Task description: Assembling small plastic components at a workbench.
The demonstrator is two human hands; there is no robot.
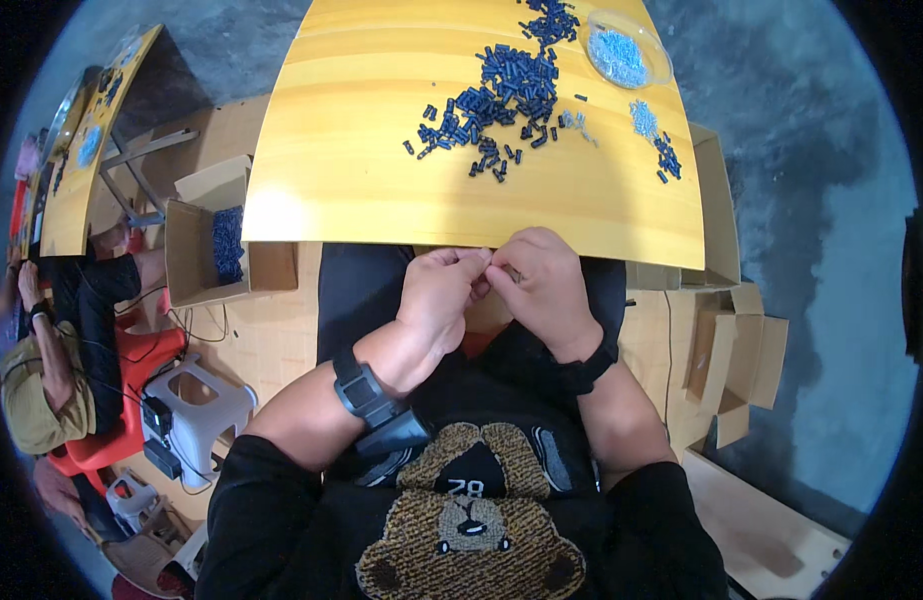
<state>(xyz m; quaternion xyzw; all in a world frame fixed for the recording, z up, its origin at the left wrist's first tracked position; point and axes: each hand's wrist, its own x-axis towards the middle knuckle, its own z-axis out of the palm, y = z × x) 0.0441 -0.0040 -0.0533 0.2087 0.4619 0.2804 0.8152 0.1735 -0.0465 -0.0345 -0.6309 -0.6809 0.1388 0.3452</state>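
Observation:
My left hand and my right hand meet just below the near edge of the yellow table, above my lap. Thumbs and fingertips are pinched together on both. Whatever sits between them is hidden or too small to make out. On the tabletop beyond them spreads a heap of small black cylindrical parts. Beside the heap lie a few clear bits. At the right are a little pile of pale blue pieces and a small cluster of black parts.
A clear round dish of light blue pieces stands at the far right. Left of the table, a cardboard box contains dark parts. More cardboard boxes are at the right. Another person sits at a second table on the left, near a grey stool.

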